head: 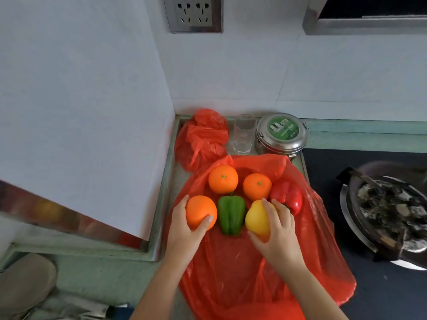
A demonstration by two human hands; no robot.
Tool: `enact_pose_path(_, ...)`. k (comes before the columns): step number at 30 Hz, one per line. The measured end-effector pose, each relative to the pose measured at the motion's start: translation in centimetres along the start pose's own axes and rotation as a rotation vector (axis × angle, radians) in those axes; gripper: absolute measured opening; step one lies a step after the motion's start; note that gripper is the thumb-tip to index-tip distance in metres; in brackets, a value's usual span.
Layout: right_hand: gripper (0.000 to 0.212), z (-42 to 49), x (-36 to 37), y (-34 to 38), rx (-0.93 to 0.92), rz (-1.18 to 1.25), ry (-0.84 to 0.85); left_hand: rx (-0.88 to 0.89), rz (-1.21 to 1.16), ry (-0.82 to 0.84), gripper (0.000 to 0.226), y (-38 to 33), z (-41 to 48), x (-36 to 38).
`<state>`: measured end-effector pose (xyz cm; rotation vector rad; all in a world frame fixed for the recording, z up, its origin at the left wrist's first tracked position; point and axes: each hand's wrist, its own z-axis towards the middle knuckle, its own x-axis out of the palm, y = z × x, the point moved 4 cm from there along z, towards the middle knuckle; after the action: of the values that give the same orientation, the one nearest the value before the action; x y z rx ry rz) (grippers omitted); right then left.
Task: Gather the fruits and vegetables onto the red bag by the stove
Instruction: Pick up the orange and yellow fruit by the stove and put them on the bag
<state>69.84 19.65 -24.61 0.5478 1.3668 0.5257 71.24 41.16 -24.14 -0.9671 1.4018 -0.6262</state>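
A flat red bag (233, 271) lies spread on the counter beside the stove. On it rest two oranges (223, 179) (257, 187), a green pepper (231, 214) and a red pepper (287, 196). My left hand (184, 229) grips a third orange (200, 212) at the bag's left edge. My right hand (278, 229) wraps a yellow pepper (257, 219) just right of the green one.
A bunched red bag (201, 137), a clear glass (243, 135) and a steel lidded tin (280, 133) stand at the back of the counter. A black stove top (323, 179) with a dirty pan (390, 211) lies right. Walls close the left and back.
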Motion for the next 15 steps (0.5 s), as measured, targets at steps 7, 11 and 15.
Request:
enact_pose_path(7, 0.08, 1.2, 0.3, -0.8, 0.008, -0.045, -0.039, 0.109, 0.066, 0.033, 0.076, -0.3, 0.0, 0.3)
enact_pose_path(11, 0.08, 1.3, 0.2, -1.4, 0.008, -0.055, -0.048, 0.145, 0.072, 0.027, 0.078, -0.2, -0.7, 0.5)
enact_pose_path(15, 0.079, 1.3, -0.2, -1.8, 0.0, -0.044, -0.028, 0.158, 0.071, 0.072, 0.074, 0.2, -1.2, 1.7)
